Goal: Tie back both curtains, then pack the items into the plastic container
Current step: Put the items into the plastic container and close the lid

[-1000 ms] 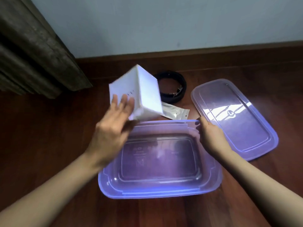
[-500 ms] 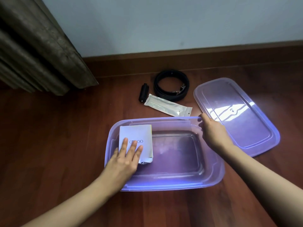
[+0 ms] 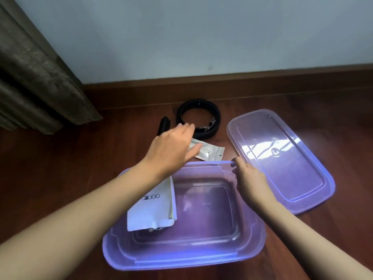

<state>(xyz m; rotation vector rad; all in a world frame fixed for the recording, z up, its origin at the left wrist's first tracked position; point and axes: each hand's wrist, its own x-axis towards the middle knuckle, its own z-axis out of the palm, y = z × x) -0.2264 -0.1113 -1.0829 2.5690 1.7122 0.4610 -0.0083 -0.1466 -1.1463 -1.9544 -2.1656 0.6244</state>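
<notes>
A purple see-through plastic container (image 3: 250, 245) sits open on the wooden floor in front of me. A white box (image 3: 153, 209) lies inside it on the left. My left hand (image 3: 171, 146) reaches past the far rim, fingers straight, hovering over a clear zip pouch (image 3: 210, 152) on the floor. Behind the pouch lie a coiled black belt (image 3: 198, 118) and a small black object (image 3: 163, 125). My right hand (image 3: 249, 176) grips the container's far right corner.
The container's purple lid (image 3: 282, 158) lies flat on the floor to the right. A grey-brown curtain (image 3: 34, 77) hangs at the left, down to the floor. A pale wall with a wooden skirting board (image 3: 262, 81) runs along the back.
My left hand set the white box down in the container, let it go, and moved forward over the rim toward the pouch. My right hand stayed on the corner.
</notes>
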